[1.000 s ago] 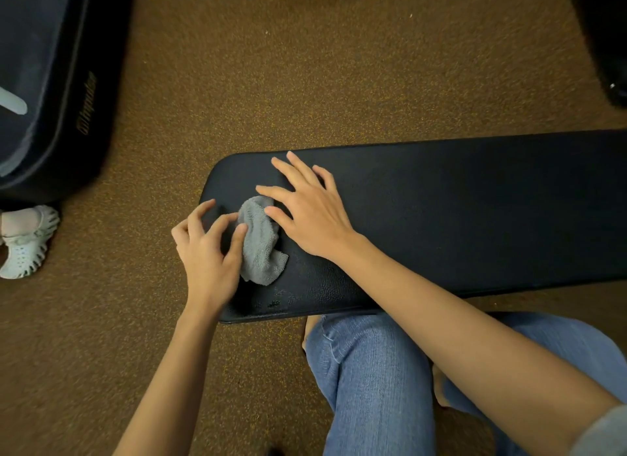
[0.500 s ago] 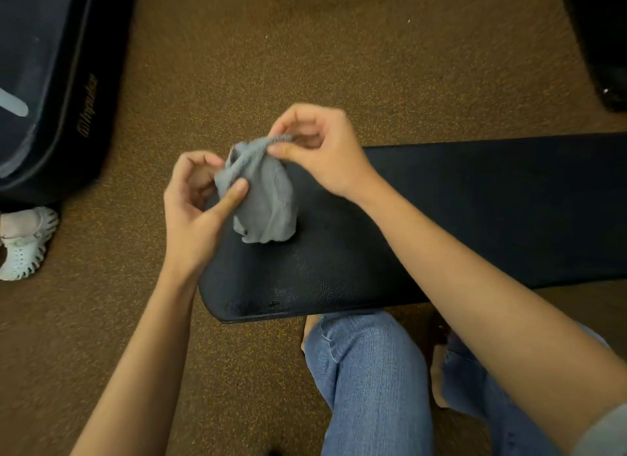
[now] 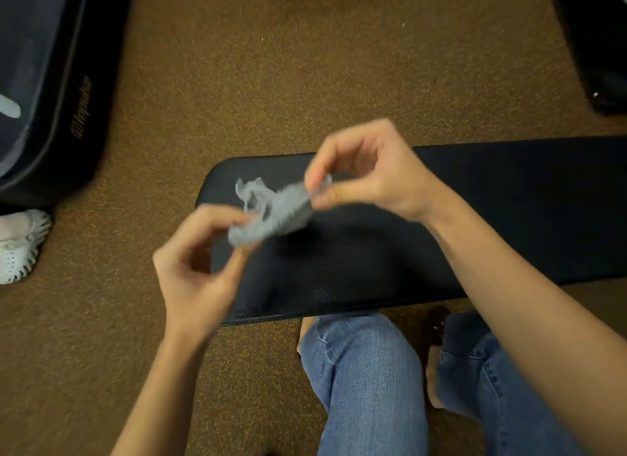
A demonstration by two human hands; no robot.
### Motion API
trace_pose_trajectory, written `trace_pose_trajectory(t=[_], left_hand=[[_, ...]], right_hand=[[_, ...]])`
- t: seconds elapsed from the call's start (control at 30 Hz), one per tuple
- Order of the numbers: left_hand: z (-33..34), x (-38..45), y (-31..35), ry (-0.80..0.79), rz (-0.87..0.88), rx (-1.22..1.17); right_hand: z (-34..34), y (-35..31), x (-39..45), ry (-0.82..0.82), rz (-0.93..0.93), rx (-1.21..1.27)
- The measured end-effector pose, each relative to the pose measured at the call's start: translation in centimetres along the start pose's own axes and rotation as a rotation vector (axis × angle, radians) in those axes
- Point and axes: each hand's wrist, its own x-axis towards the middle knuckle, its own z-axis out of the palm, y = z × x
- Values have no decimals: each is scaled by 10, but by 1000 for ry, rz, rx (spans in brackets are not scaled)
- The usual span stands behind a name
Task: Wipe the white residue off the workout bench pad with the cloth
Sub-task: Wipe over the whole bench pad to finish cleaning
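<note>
The black bench pad (image 3: pixel 475 218) runs from the middle of the view to the right edge. A small grey cloth (image 3: pixel 271 214) is held in the air above the pad's left end, blurred by motion. My right hand (image 3: pixel 366 170) pinches the cloth's right end between thumb and fingers. My left hand (image 3: pixel 200 269) pinches its lower left end, over the pad's left rim. A few faint pale specks show on the pad near its front edge (image 3: pixel 322 296).
Brown carpet (image 3: pixel 305 82) surrounds the bench. A dark padded piece of equipment (image 3: pixel 51 99) lies at the upper left, with a foot in a white shoe (image 3: pixel 20 245) beside it. My jeans-clad knees (image 3: pixel 369 381) are just below the pad. A dark object (image 3: pixel 604 48) sits top right.
A second ago the cloth lay on the pad under both hands. Both hands then lifted it, and now they stretch it out between them, the left hand lower and the right hand further right.
</note>
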Motion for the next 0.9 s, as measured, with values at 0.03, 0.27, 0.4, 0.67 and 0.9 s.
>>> trace_pose_trajectory(t=[0.03, 0.27, 0.4, 0.67, 0.9], left_hand=[[2, -19, -2, -25, -55, -19], [15, -81, -7, 59, -418, -123], [19, -47, -17, 159, -389, 43], [37, -30, -55, 269, -477, 446], [53, -74, -32, -28, -120, 612]], right_hand=[[2, 5, -10, -72, 83, 4], [21, 46, -27, -139, 347, 27], [27, 61, -8, 192, 348, -96], [49, 78, -7, 383, 365, -456], [41, 66, -41, -105, 143, -953]])
